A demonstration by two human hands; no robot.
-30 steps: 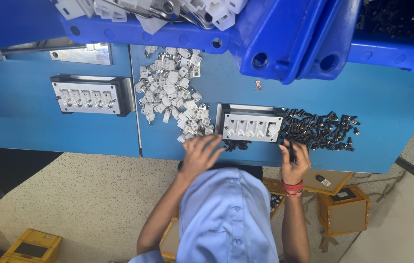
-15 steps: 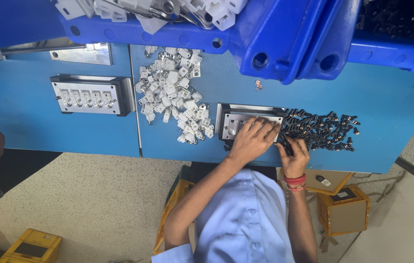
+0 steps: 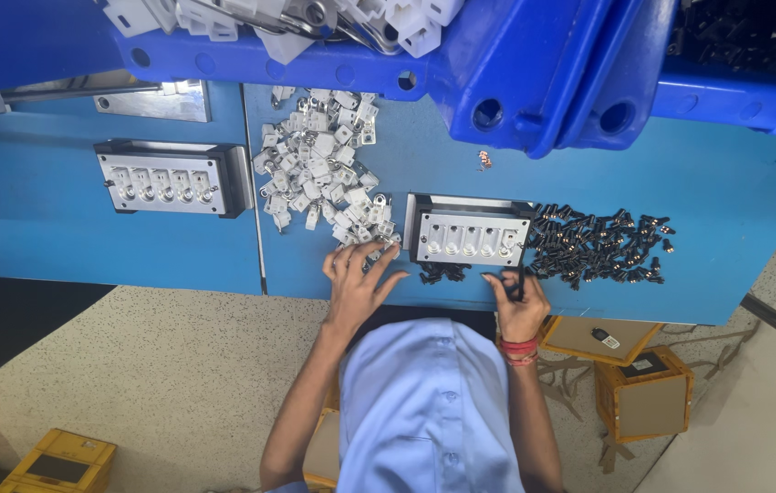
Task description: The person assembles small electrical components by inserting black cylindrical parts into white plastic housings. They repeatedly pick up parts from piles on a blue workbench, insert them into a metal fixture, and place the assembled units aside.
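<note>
Left hand (image 3: 358,278) lies on the blue table (image 3: 734,183), fingers spread open over the near edge of the pile of white plastic parts (image 3: 319,178), touching the nearest pieces. Right hand (image 3: 517,301) is closed on 1 small black part, fingers pinched, just below the metal fixture (image 3: 470,233), which holds 5 seated pieces in a row. A heap of black parts (image 3: 598,245) lies just right of it. A 2nd fixture (image 3: 169,178) sits well left.

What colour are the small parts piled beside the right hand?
Black; the pile of small parts shows in the head view, beside the right hand.
</note>
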